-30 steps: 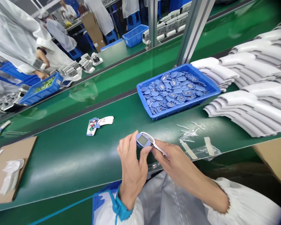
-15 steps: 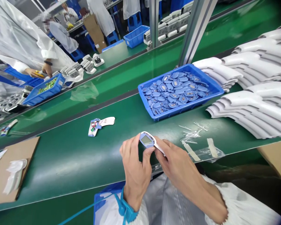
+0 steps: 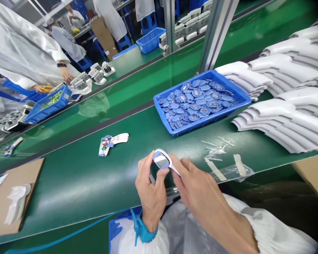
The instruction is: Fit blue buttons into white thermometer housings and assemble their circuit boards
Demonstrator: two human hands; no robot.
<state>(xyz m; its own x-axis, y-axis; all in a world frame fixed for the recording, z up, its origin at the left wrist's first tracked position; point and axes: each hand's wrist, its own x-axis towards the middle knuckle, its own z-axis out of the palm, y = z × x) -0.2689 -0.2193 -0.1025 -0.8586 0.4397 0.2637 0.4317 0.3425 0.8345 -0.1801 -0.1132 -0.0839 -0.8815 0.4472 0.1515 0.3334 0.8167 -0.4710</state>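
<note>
Our left hand [image 3: 151, 194] and right hand [image 3: 198, 192] are both closed, gripping a white-and-blue device housing [image 3: 161, 160] with a small screen. We hold it in front of the blue plastic tray [image 3: 212, 118] of small blue parts [image 3: 196, 100], over the green conveyor belt [image 3: 69, 183]. White gun-shaped housings [image 3: 283, 120] lie stacked right of the tray.

White thermometer [image 3: 161, 159] with a blue face, right there over the green belt [image 3: 76, 187]! Blue tray [image 3: 212, 118], blue parts [image 3: 193, 102], white shells [image 3: 281, 120]!
</note>
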